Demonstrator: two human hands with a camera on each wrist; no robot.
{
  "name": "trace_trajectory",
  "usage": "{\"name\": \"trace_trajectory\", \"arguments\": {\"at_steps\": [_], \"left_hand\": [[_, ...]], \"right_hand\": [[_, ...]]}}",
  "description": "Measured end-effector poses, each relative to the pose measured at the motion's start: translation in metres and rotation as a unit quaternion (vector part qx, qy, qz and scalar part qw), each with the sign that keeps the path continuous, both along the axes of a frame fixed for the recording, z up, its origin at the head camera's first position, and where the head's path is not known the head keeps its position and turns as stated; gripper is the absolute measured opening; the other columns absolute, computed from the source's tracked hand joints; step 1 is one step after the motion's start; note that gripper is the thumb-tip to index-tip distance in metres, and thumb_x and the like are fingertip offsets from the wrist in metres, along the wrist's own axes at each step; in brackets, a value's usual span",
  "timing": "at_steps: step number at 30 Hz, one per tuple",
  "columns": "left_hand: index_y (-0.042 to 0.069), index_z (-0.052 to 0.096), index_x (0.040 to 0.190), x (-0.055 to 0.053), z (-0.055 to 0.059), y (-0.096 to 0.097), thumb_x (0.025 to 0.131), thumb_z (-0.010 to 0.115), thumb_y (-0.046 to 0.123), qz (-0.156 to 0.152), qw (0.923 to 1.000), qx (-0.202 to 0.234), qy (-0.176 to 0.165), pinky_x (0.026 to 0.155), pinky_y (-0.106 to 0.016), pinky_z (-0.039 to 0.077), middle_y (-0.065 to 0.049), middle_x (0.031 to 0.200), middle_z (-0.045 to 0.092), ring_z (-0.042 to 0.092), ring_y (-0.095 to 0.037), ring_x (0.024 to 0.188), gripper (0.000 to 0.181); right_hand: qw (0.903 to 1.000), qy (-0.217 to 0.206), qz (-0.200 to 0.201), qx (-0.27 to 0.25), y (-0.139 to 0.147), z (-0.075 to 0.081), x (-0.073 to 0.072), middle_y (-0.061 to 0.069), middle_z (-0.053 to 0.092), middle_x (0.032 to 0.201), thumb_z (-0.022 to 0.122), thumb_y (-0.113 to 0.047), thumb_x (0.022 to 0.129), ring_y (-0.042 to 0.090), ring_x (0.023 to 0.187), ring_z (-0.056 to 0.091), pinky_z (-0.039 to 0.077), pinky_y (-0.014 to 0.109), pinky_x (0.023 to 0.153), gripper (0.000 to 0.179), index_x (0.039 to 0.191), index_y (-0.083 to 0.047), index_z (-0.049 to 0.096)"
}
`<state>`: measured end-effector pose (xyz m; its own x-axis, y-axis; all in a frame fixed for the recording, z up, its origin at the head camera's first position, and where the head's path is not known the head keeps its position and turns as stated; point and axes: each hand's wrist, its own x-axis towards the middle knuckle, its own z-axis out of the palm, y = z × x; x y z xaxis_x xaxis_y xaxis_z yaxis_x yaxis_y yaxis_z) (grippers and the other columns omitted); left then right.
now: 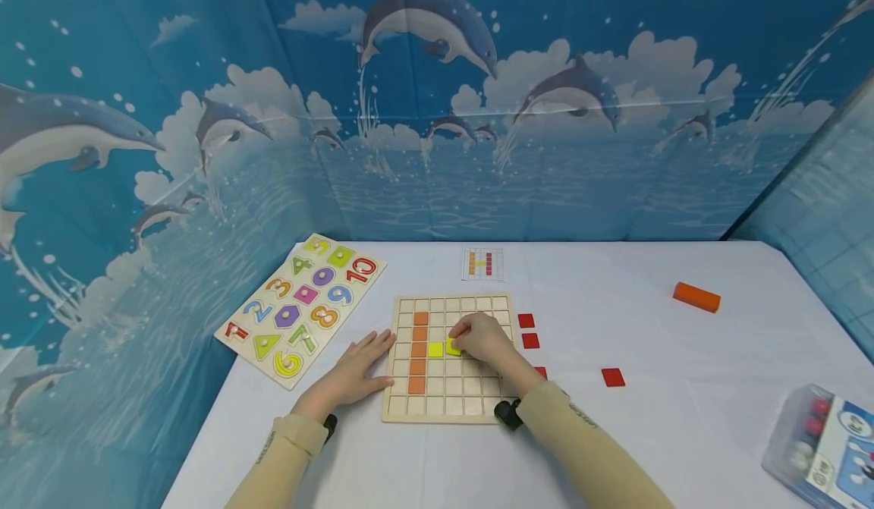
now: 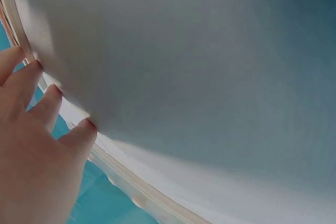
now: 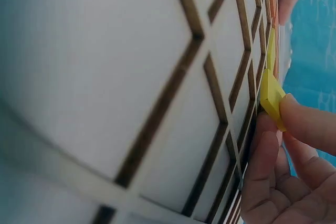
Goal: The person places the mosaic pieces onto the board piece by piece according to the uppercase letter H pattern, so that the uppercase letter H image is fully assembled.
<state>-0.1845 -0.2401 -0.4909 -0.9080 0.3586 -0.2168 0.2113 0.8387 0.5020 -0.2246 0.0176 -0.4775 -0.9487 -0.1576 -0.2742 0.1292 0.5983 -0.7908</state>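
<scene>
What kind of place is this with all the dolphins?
It looks like a play or learning corner, perhaps. A dolphin-print cloth hangs behind a table, which holds a number-and-shape puzzle and a wooden grid board with orange tiles.

The widest passage is on the right, where bare worktop (image 1: 703, 418) runs between the lone red tile (image 1: 613, 377), the orange block (image 1: 696, 297) and the clear box (image 1: 785, 437) at the near edge. Red tiles (image 1: 530, 340) line the right side of the grid board (image 1: 444, 419), and the right sleeve (image 1: 594, 448) and black wrist camera (image 1: 507, 414) crowd its near right corner. The right grip (image 1: 485, 340) covers cells right of centre; nearer cells lie open from the front, between the forearms. The left grip (image 1: 355, 370) touches the left edge, blocking entry there, with the number board (image 1: 358, 289) beyond it. At the back, the flat picture card (image 1: 482, 264) lies near the rim, leaving a slim gap.
</scene>
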Motion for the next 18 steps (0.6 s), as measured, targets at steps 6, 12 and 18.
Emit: {"name": "trace_trajectory", "arguments": {"at_steps": [6, 12, 18], "left_hand": [[0.012, 0.034, 0.154, 0.0006, 0.0002, -0.0004, 0.091, 0.071, 0.027, 0.000, 1.0000, 0.001, -0.002, 0.125, -0.055, 0.011, -0.008, 0.162, 0.029, 0.016, -0.032, 0.153, 0.075], [0.012, 0.035, 0.154, 0.0002, 0.0003, -0.0001, 0.090, 0.071, 0.027, -0.001, 1.0000, 0.004, -0.001, 0.125, -0.056, 0.011, -0.008, 0.162, 0.030, 0.017, -0.032, 0.153, 0.075], [0.012, 0.034, 0.154, -0.0001, 0.0003, 0.0000, 0.091, 0.071, 0.028, -0.001, 1.0000, 0.002, 0.000, 0.125, -0.055, 0.011, -0.008, 0.162, 0.029, 0.017, -0.032, 0.153, 0.074]], "right_hand": [[0.9992, 0.024, 0.010, 0.030, -0.0047, 0.0019, 0.0012, 0.003, 0.067, 0.081, 0.073, -0.002, 0.083, 0.014, 0.068, 0.056, 0.045, 0.021, 0.058, 0.005, 0.086, -0.006, 0.074], [0.9976, 0.040, 0.019, 0.053, -0.0073, 0.0041, 0.0024, 0.004, 0.068, 0.081, 0.074, -0.001, 0.081, 0.016, 0.073, 0.056, 0.047, 0.025, 0.061, 0.005, 0.084, -0.006, 0.074], [0.9963, 0.054, 0.021, 0.063, -0.0088, 0.0034, 0.0027, 0.004, 0.066, 0.080, 0.074, 0.000, 0.081, 0.017, 0.073, 0.056, 0.049, 0.026, 0.064, 0.005, 0.082, -0.005, 0.073]]}}
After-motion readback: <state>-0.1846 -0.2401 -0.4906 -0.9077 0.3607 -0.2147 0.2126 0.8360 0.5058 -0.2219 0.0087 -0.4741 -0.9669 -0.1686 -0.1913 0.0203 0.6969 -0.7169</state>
